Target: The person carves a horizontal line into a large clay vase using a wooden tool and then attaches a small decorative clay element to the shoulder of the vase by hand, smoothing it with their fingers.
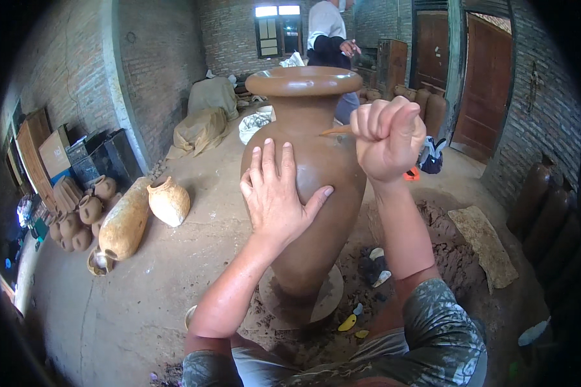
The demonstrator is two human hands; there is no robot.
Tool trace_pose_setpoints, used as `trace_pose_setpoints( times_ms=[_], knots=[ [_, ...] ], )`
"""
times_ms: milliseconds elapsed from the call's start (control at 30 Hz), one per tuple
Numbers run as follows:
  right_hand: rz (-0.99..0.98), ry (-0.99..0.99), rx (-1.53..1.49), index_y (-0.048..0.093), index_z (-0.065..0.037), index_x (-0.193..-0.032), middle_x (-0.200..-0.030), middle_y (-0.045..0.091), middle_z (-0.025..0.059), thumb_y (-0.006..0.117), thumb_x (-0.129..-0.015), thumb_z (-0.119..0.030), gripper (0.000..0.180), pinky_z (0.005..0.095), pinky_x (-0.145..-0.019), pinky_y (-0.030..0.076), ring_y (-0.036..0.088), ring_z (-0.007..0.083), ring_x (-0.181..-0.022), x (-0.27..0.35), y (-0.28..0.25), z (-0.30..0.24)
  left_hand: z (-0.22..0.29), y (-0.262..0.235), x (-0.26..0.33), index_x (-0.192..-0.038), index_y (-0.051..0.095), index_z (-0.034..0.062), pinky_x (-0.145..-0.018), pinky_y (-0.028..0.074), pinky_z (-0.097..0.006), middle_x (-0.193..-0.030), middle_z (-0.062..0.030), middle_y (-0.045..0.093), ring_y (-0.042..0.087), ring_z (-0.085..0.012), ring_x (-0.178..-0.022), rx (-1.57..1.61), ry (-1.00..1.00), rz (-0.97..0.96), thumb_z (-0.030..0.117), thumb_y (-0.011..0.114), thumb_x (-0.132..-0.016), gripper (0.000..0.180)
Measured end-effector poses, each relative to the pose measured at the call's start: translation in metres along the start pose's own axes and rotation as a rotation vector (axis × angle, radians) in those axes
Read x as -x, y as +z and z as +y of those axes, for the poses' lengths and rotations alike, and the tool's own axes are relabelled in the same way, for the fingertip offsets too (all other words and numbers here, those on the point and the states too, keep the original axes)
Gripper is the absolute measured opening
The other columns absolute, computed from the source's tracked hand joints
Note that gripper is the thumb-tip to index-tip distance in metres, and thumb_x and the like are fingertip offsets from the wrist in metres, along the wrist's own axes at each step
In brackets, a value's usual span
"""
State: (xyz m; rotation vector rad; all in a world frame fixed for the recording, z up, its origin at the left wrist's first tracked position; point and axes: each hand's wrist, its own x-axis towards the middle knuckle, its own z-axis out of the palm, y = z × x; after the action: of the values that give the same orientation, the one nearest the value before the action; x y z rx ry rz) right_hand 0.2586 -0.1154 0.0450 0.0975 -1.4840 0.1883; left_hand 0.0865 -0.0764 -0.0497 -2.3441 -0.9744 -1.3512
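Observation:
A tall brown clay vase (332, 193) with a wide rolled rim stands upright before me on a round base (328, 298). Against its left front side lies my left hand (271, 200), fingers stretched out and thumb spread. My right hand (387, 138) is closed around a thin, pointed, orange-brown stick (337, 130). The stick's tip points left and is at the vase's shoulder, below the neck; whether it presses into the clay I cannot tell. Most of its handle is hidden in my fist.
Crumbled dark clay (455, 255) and a flat sack (487, 245) lie to the right. Tall dark vases (536, 197) line the right wall. Left are a whitish pot (169, 201), a long tan vessel (126, 222) and several small pots (89, 209). Behind the vase stands another person (327, 26).

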Motion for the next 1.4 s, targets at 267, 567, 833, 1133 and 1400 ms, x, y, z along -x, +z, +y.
trace_pose_setpoints(
  times_ms=[267, 567, 833, 1133, 1400],
  knots=[
    [-0.005, 0.029, 0.093, 0.043, -0.008, -0.076, -0.061, 0.035, -0.0007, 0.044, -0.115, -0.036, 0.049, 0.0301, -0.052, 0.024, 0.028, 0.0100, -0.053, -0.003, 0.005, 0.004, 0.002, -0.001, -0.002, -0.156, 0.043, 0.0034, -0.113, 0.028, -0.058, -0.161, -0.0275, 0.036, 0.030, -0.0456, -0.149, -0.019, -0.003, -0.011, 0.069, 0.068, -0.086, 0.100],
    [0.038, 0.086, 0.190, 0.042, -0.008, -0.075, -0.062, 0.033, -0.0013, 0.043, -0.115, -0.038, 0.049, 0.0315, -0.052, 0.025, 0.027, 0.0107, -0.053, 0.000, 0.007, 0.003, 0.009, 0.002, 0.001, -0.158, 0.044, 0.0061, -0.111, 0.030, -0.058, -0.162, -0.0256, 0.036, 0.033, -0.0451, -0.148, -0.053, 0.016, -0.020, 0.070, 0.068, -0.086, 0.099],
    [0.025, -0.174, 0.218, 0.047, -0.011, -0.073, -0.059, 0.039, -0.0014, 0.055, -0.106, -0.055, 0.056, 0.0320, -0.053, 0.026, 0.034, 0.0139, -0.052, 0.039, 0.017, -0.081, 0.010, -0.001, 0.001, -0.156, 0.045, 0.0056, -0.111, 0.031, -0.056, -0.159, -0.0252, 0.040, 0.038, -0.0442, -0.144, -0.113, 0.039, 0.018, 0.069, 0.071, -0.084, 0.099],
    [-0.044, 0.451, 0.997, 0.070, 0.005, -0.109, -0.088, 0.071, 0.0089, 0.067, -0.103, -0.019, 0.025, 0.0311, -0.075, 0.051, 0.063, 0.0130, -0.081, 0.047, -0.056, -0.051, 0.017, 0.003, 0.001, -0.155, 0.046, 0.0057, -0.109, 0.033, -0.056, -0.158, -0.0250, 0.042, 0.041, -0.0443, -0.142, -0.154, 0.041, 0.051, 0.071, 0.070, -0.083, 0.101],
    [-0.244, 0.807, 0.892, 0.068, 0.000, -0.133, -0.094, 0.070, 0.0049, 0.061, -0.104, -0.023, 0.038, 0.0272, -0.076, 0.049, 0.062, 0.0093, -0.084, 0.037, -0.090, -0.015, 0.017, 0.004, 0.001, -0.156, 0.045, 0.0060, -0.109, 0.033, -0.057, -0.158, -0.0263, 0.042, 0.040, -0.0452, -0.142, -0.174, 0.032, 0.039, 0.072, 0.068, -0.084, 0.100]
  ],
)
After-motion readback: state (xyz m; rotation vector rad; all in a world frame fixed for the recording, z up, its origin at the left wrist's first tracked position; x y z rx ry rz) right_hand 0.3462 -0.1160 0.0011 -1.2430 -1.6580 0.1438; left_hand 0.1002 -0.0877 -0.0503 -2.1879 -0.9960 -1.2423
